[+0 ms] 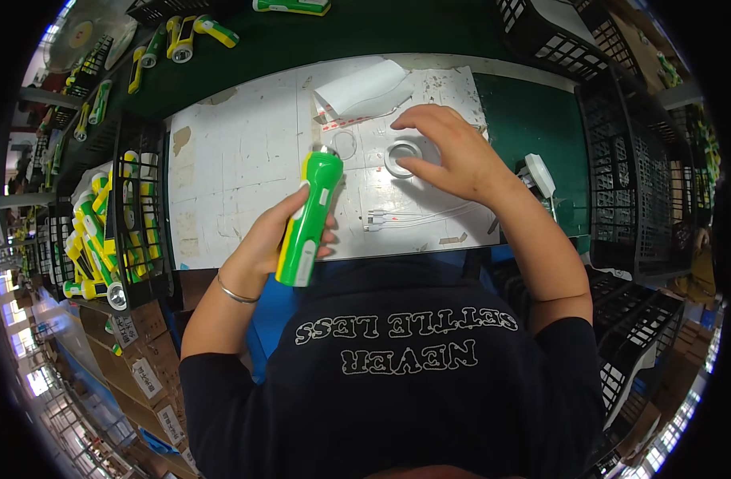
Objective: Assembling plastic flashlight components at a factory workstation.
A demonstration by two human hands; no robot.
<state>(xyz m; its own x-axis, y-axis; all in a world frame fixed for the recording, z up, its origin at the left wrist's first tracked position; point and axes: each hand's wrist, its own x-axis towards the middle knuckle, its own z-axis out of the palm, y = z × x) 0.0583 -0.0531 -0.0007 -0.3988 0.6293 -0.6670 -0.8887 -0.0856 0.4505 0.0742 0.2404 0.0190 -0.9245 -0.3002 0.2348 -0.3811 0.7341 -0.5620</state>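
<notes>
L hand clamped on grn/yel flared plastic flashlight, body btwn thumb & fingertips, tilted over near edge of scuffed flat white board. R hand: thumb & index apart by smooth white ring, contact unclear.

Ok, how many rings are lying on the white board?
2: a thick ring by the right hand, and a thin ring just right of the head of the torch. More could be hidden under the right hand.
</notes>
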